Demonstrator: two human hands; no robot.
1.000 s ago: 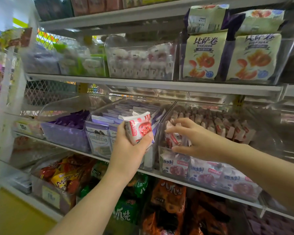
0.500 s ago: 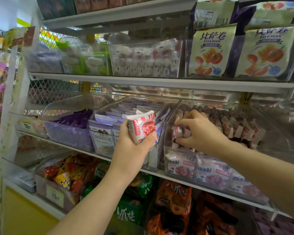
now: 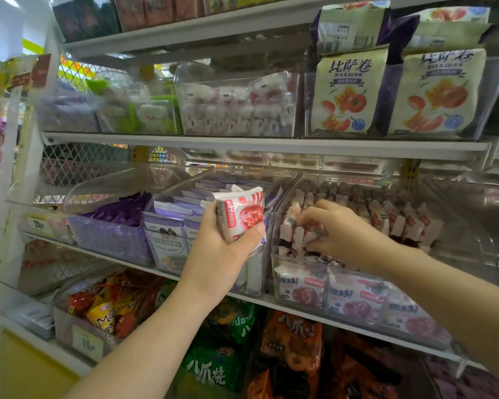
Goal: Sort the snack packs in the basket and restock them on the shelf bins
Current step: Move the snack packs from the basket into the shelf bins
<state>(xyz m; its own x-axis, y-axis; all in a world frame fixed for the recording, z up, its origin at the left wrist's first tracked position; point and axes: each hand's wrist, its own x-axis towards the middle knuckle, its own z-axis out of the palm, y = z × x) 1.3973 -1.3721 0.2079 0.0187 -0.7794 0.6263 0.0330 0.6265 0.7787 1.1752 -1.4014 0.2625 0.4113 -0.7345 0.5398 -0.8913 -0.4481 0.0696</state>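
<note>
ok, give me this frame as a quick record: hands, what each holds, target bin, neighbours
left hand: raised before the middle shelf, gripping a stack of red-and-white snack packs
right hand: inside the clear bin, fingers among upright red-and-white packs; whether it pinches one, cannot tell
clear bin: rows of small packs standing on edge, front wall showing larger packs
neighbour to the left: bin of pale purple packs
further left: purple bin
shelf above: pizza-roll bags

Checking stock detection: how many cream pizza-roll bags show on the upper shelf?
4. Two front bags side by side, left and right; two more stand behind them, left and right, only their tops showing. More may be hidden further back.
</note>
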